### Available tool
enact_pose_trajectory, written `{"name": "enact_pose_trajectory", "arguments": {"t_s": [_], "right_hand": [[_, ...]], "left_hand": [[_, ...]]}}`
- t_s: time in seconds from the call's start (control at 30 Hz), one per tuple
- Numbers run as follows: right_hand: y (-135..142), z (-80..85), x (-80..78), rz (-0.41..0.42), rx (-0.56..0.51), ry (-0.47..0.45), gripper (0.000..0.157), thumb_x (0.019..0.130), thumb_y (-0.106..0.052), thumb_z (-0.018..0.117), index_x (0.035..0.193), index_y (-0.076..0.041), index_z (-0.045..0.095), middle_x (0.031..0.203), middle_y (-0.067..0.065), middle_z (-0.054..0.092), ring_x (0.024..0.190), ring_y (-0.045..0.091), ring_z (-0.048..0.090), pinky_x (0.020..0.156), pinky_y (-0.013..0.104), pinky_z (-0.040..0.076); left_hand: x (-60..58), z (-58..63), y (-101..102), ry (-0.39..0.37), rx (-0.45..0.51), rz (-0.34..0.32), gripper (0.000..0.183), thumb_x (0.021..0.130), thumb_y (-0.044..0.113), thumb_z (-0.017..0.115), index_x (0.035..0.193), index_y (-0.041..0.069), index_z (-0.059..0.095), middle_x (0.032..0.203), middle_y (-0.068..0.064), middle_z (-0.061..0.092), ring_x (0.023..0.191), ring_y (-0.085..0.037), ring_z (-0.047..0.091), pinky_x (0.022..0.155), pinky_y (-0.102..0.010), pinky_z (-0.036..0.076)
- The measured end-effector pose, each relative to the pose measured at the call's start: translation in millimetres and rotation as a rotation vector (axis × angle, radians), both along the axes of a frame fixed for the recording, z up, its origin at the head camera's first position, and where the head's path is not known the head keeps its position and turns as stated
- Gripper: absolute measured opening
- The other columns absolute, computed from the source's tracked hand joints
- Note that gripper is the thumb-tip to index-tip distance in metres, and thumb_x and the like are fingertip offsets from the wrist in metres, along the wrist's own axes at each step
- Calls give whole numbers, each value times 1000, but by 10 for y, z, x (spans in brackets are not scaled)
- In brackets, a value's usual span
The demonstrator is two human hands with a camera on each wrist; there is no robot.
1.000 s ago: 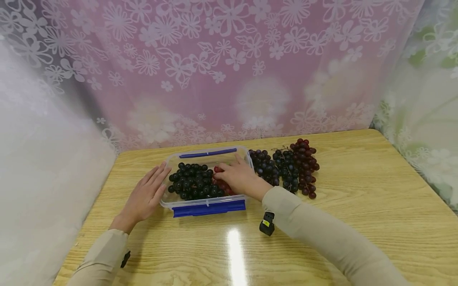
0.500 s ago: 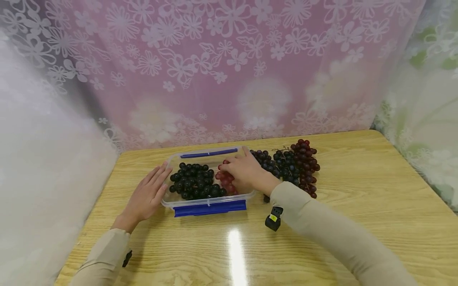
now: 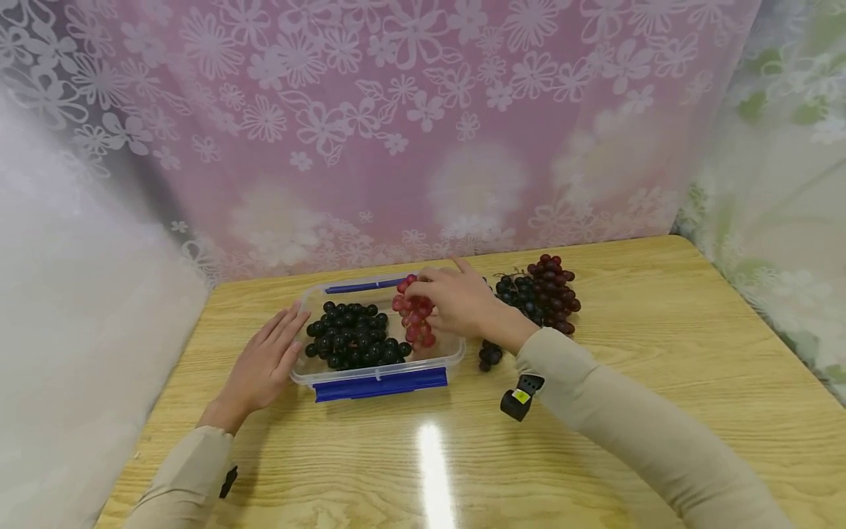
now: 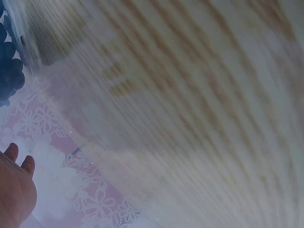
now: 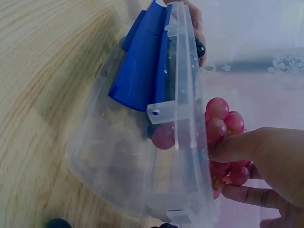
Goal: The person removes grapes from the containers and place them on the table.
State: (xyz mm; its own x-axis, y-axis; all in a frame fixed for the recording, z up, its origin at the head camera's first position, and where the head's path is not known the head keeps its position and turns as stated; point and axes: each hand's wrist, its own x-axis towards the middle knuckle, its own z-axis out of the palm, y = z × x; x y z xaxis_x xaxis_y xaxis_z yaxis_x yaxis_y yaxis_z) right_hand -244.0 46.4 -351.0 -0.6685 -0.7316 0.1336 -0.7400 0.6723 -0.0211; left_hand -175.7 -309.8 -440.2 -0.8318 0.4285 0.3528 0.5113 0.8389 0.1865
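In the head view my right hand (image 3: 457, 300) pinches a bunch of pink-red grapes (image 3: 416, 317) over the right part of a clear plastic box (image 3: 380, 372) with blue side latches. The right wrist view shows the thumb and fingers around these grapes (image 5: 232, 124) by the box rim, the lowest ones partly behind the clear wall. A bunch of black grapes (image 3: 357, 334) lies inside the box on the left. My left hand (image 3: 261, 364) rests with straight fingers against the left side of the box. In the left wrist view only part of that hand (image 4: 18, 187) shows.
Right of the box on the wooden table (image 3: 628, 345) lie more bunches: dark grapes (image 3: 490, 355) partly hidden by the right arm, black grapes (image 3: 518, 294), and dark red grapes (image 3: 555, 294). A floral curtain (image 3: 423, 147) hangs behind the table.
My right hand has gripped the pink-red grapes and lifted them from the box floor, moving up and slightly right. My left hand has stayed at the box's left side.
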Motion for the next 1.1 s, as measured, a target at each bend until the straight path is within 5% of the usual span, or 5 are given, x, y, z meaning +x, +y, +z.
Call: {"name": "enact_pose_trajectory", "arguments": {"t_s": [0.33, 0.73, 1.1], "right_hand": [[82, 134, 17, -7, -70, -60, 42, 84, -29, 72, 124, -27, 63, 128, 0, 57, 121, 21, 50, 110, 59, 18], [321, 270, 17, -51, -142, -162, 44, 87, -25, 70, 129, -25, 59, 135, 4, 52, 125, 26, 47, 111, 60, 11], [786, 322, -63, -117, -169, -106, 41, 87, -23, 69, 126, -21, 61, 133, 8, 53, 123, 30, 48, 111, 60, 8]], "left_hand": [[-14, -5, -8, -3, -7, 4, 55, 101, 14, 45, 152, 10, 27, 157, -10, 19, 140, -36, 23, 114, -45, 15], [-17, 2, -3, -25, -12, 15, 55, 101, 14, 45, 153, 11, 26, 157, -9, 18, 139, -37, 23, 112, -50, 17], [-2, 13, -11, -27, -23, 18, 55, 101, 15, 45, 153, 11, 26, 157, -11, 19, 140, -36, 21, 112, -50, 18]]}}
